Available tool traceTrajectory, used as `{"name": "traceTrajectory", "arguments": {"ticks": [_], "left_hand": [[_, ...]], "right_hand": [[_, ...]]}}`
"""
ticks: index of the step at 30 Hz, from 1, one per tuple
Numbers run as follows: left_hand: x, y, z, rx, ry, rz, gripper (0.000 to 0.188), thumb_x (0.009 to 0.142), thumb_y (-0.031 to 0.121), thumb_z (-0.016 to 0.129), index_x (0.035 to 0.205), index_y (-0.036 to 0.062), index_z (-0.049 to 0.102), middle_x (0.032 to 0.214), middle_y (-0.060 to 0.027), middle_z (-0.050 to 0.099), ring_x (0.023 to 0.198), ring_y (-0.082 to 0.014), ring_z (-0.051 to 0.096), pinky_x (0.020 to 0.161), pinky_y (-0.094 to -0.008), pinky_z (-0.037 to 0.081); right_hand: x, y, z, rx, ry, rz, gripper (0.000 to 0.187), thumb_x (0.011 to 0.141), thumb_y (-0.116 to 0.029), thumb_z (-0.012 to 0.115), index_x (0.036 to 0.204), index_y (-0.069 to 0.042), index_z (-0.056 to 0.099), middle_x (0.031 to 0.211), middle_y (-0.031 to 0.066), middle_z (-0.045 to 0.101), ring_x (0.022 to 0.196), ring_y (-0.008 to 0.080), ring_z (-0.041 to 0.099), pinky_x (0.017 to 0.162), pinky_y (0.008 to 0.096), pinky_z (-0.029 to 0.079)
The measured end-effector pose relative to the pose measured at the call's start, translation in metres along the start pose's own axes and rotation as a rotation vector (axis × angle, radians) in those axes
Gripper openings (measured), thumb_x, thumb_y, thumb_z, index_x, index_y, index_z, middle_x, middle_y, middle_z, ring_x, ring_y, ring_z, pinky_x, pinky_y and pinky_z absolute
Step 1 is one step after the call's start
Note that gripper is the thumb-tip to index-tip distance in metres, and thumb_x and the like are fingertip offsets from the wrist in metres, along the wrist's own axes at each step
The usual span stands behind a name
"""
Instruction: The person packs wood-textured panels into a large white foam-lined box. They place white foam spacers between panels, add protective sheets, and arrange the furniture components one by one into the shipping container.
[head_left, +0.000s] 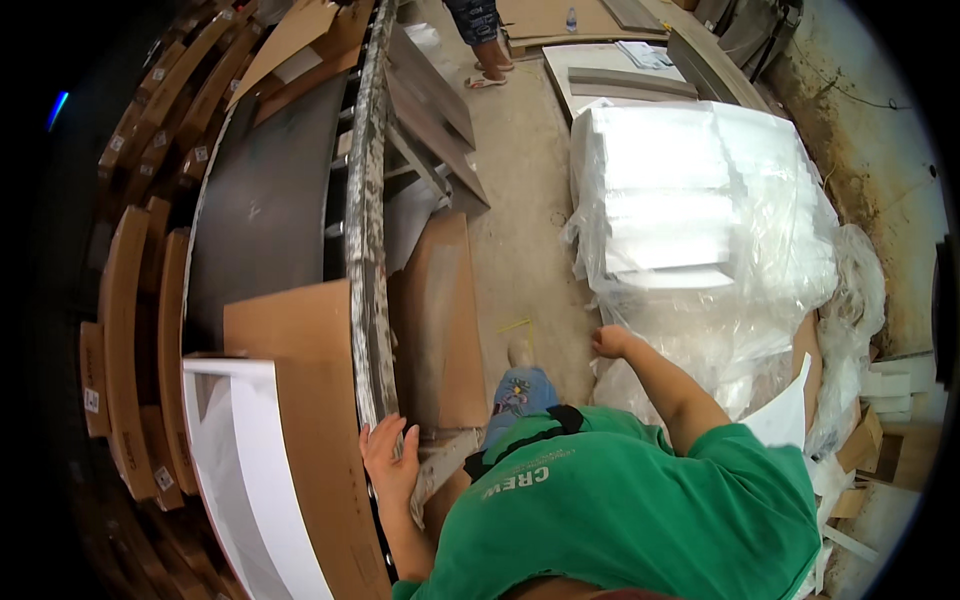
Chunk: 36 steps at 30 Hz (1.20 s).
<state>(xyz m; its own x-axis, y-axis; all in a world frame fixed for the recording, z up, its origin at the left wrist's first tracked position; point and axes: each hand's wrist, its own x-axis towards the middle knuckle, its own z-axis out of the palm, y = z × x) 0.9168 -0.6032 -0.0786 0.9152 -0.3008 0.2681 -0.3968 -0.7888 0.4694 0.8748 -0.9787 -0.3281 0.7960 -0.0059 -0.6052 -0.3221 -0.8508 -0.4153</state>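
Observation:
My left hand (390, 458) is open, its fingers spread, beside the worn, paint-chipped rail (371, 215) of a roller conveyor. Close to it on the conveyor lies a brown cardboard sheet (305, 400), with a white tray-like piece (262, 440) alongside. Farther up the rollers is a dark flat panel (265, 210). On the other side, my right hand (608, 341) hangs with its fingers curled in, and nothing shows in it. Nearest to that hand is the clear plastic film (660, 345) around a stack of white foam sheets (665, 190).
Flat brown cartons (130, 350) are stacked left of the conveyor. Boards (430, 90) lean against its right side, above a cardboard piece (455, 330) on the floor. Another person's legs (485, 45) stand at the aisle's far end. Wooden panels (630, 85) lie beyond the foam.

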Motion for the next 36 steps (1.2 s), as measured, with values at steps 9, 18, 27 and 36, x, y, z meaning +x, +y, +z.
{"name": "traceTrajectory", "arguments": {"ticks": [9, 18, 27, 36], "left_hand": [[0.249, -0.021, 0.098, -0.134, -0.073, 0.104, 0.014, 0.071, 0.013, 0.058, 0.081, 0.0028, 0.058, 0.086, -0.0113, 0.059, 0.083, -0.0241, 0.054, 0.085, -0.0379, 0.033], [0.508, 0.106, 0.246, -0.324, -0.507, 0.815, 0.022, 0.067, 0.011, 0.06, 0.088, 0.0064, 0.055, 0.091, -0.0087, 0.055, 0.091, -0.0226, 0.05, 0.086, -0.0397, 0.031], [0.678, 0.142, 0.368, -0.221, -0.797, 0.719, 0.025, 0.068, 0.017, 0.06, 0.09, 0.006, 0.055, 0.093, -0.0086, 0.056, 0.089, -0.0214, 0.05, 0.086, -0.0397, 0.029], [0.828, 0.18, 0.517, -0.105, -1.142, 0.354, 0.019, 0.071, 0.018, 0.058, 0.074, -0.0004, 0.059, 0.061, -0.01, 0.057, 0.056, -0.0131, 0.053, 0.054, -0.0258, 0.041]], "right_hand": [[0.047, 0.104, -0.069, 0.098, -0.029, 0.369, 0.033, 0.068, -0.033, 0.054, 0.088, -0.007, 0.059, 0.091, 0.0155, 0.057, 0.089, 0.0287, 0.052, 0.078, 0.0346, 0.041], [0.078, 0.098, -0.156, 0.612, 0.481, 0.662, 0.029, 0.07, -0.026, 0.054, 0.087, -0.003, 0.059, 0.076, 0.0148, 0.06, 0.072, 0.0259, 0.058, 0.067, 0.0318, 0.045], [0.274, 0.104, -0.348, 0.866, 0.827, 0.42, 0.026, 0.076, -0.022, 0.05, 0.092, -0.002, 0.056, 0.073, 0.0146, 0.059, 0.063, 0.022, 0.057, 0.06, 0.0292, 0.044], [0.368, 0.142, -0.479, 1.101, 0.89, 0.41, 0.022, 0.075, -0.018, 0.051, 0.092, -0.004, 0.055, 0.077, 0.0149, 0.059, 0.067, 0.023, 0.057, 0.063, 0.0298, 0.045]]}}
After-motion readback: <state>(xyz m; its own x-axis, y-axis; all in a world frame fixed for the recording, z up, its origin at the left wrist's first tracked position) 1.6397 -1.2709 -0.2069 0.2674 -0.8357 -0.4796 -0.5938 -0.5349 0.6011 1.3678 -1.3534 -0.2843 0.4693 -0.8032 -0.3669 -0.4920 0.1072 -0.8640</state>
